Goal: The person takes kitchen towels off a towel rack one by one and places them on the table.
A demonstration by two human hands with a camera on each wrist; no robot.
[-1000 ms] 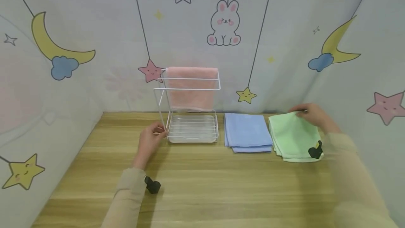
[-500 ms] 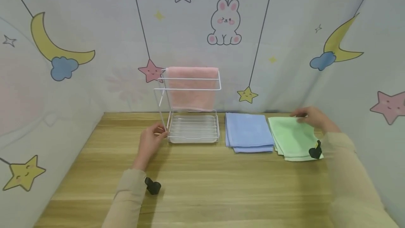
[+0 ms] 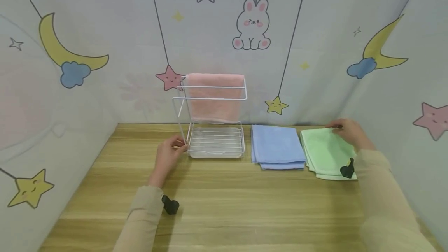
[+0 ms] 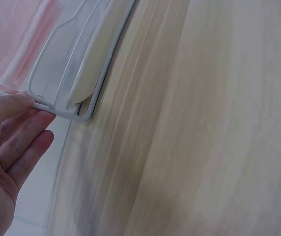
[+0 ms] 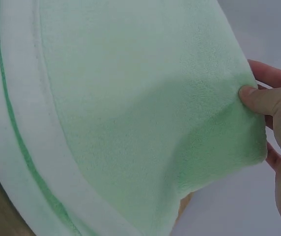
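Observation:
A white wire towel rack (image 3: 217, 98) stands at the back of the table, with a pink towel (image 3: 215, 106) draped over its rear bar. My left hand (image 3: 168, 156) pinches the rack's lower left frame; in the left wrist view the thumb and fingertips of that hand (image 4: 13, 132) meet on the white wire. On the right lies a folded green towel (image 3: 327, 151). My right hand (image 3: 350, 132) grips its far edge, and in the right wrist view the thumb is on top of the green towel (image 5: 145, 108) with the fingers behind it, the held edge lifted.
A folded blue towel (image 3: 278, 145) lies between the rack and the green towel. The rack's base holds a clear tray (image 3: 215, 154). Behind the wooden table (image 3: 224, 205) hangs a printed cloth backdrop (image 3: 122, 49). Black devices are strapped at both wrists.
The green towel's far edge dipped slightly with my right hand, then came level again. My left hand stays at the rack. The whole head view has shifted a little.

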